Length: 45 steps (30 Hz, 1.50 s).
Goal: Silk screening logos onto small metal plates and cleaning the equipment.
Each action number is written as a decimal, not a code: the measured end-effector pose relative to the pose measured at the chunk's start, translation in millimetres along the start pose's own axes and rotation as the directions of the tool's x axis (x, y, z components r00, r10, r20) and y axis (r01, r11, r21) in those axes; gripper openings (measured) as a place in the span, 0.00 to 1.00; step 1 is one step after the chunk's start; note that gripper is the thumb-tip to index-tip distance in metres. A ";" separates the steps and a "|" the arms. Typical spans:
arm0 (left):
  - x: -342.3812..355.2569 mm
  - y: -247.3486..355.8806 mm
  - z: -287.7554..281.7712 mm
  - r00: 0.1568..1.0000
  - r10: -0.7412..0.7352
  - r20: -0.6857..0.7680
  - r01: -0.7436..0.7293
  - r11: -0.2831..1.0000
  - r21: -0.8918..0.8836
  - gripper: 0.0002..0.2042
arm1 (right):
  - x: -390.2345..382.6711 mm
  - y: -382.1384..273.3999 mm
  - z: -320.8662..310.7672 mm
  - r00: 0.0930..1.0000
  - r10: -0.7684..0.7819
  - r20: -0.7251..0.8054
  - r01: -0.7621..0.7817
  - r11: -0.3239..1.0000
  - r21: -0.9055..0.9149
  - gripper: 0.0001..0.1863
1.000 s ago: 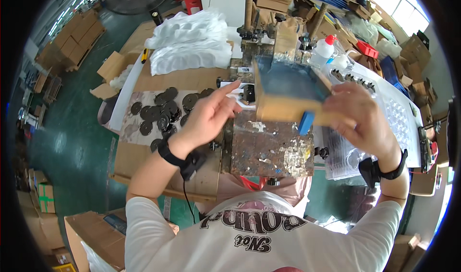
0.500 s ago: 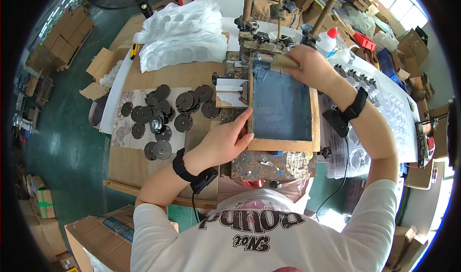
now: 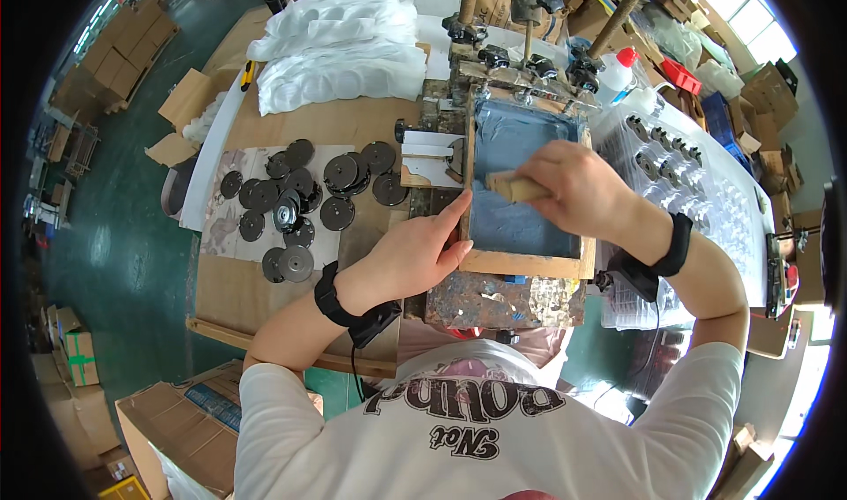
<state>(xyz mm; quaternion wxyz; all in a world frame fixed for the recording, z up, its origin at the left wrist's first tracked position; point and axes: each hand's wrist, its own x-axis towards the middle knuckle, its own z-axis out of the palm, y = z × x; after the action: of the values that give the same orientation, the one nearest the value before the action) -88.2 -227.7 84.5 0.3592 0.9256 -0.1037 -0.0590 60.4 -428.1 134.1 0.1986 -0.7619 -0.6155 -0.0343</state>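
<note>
My right hand (image 3: pixel 573 191) is closed around a squeegee (image 3: pixel 515 187) with a pale wooden grip. Its edge rests on the blue-grey mesh of a wooden-framed printing screen (image 3: pixel 524 264), around the middle. Wet-looking blue-grey ink streaks the mesh. My left hand (image 3: pixel 413 255) lies against the near left corner of the frame, index finger stretched along the left side and thumb spread apart from it, holding nothing. Left of the screen sits a small white plate fixture (image 3: pixel 430 151). Several dark round discs (image 3: pixel 340 213) lie on a patterned sheet further left, some overlapping.
Stacked white moulded packing sheets (image 3: pixel 340 72) stand at the far left of the table, with a yellow cutter (image 3: pixel 248 75) beside them. Threaded rods and clamps (image 3: pixel 494 56) rise behind the screen. Clear trays (image 3: pixel 666 169) holding dark parts and a red-capped bottle (image 3: pixel 618 75) are at right.
My right hand has drawn the squeegee from the far end of the screen toward me, to about the middle. My left hand stays on the frame's corner.
</note>
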 end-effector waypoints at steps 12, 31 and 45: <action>13.7 21.7 -34.1 0.988 0.136 -0.079 -0.151 0.957 -0.248 0.24 | 17.2 101.5 -67.0 0.859 0.496 -0.125 -0.465 0.860 0.211 0.19; -40.3 -94.4 -40.4 0.994 -0.066 -0.088 0.109 0.696 0.710 0.22 | 105.0 41.6 85.4 0.905 0.272 0.327 -0.286 0.958 -0.004 0.21; -172.3 -76.2 -34.9 0.848 -0.521 -0.099 0.508 0.743 0.436 0.27 | 145.6 15.3 94.6 0.847 0.019 0.532 -0.144 0.970 0.195 0.21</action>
<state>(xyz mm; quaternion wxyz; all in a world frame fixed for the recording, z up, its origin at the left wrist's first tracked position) -237.8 -109.6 64.5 0.1051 0.9741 0.1394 -0.1438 91.7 -263.3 86.5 0.1097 -0.7399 -0.6129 0.2548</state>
